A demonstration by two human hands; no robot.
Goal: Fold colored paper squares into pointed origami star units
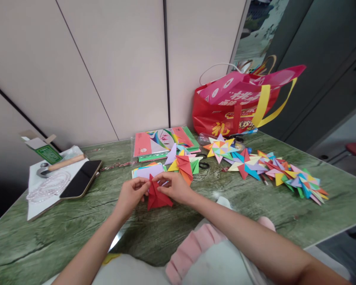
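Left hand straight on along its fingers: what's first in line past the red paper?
Likely the right hand, which holds the same red paper from the other side; depth is unclear from one view.

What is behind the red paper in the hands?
A stack of colored sheets, lilac on top. The left hand, right hand and red paper hide part of its near side.

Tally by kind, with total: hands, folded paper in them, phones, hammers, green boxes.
Hands: 2 (left hand, right hand)
Red folded paper, held: 1
Phone: 1
Hammer: 1
Green box: 1
Total: 6
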